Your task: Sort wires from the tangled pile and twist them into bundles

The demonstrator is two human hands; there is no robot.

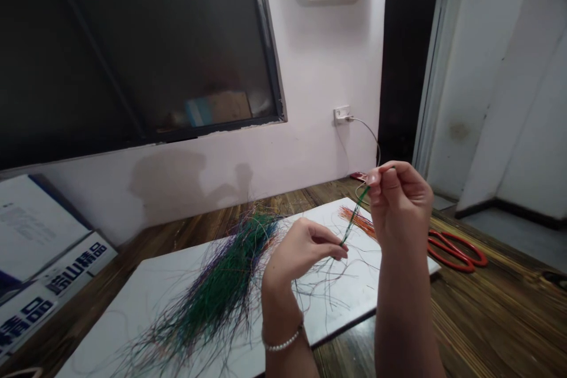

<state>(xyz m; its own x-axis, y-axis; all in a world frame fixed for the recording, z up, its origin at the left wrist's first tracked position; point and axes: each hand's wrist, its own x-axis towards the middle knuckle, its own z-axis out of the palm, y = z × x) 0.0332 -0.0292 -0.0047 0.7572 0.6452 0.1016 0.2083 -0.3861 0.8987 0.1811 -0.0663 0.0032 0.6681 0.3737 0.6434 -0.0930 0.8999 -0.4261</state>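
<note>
A short bunch of thin green wires (353, 217) is stretched at a slant between my two hands. Its lower end is pinched in the fingertips of my left hand (305, 251), which wears a beaded bracelet at the wrist. My right hand (396, 195), raised higher, grips the upper end between thumb and fingers. Left of my hands, a large tangled heap of thin green, blue and purple wires (221, 280) lies on a white board (128, 295). Partly behind my right hand, a small bundle of orange wires (358, 220) rests on the same board.
Red-handled scissors (458, 251) lie on the wooden table (496, 307) to the right, blades hidden by my arm. White boxes (39, 248) with dark lettering stand at the left. A cord (370, 130) runs from the wall socket (342, 116) down behind my right hand.
</note>
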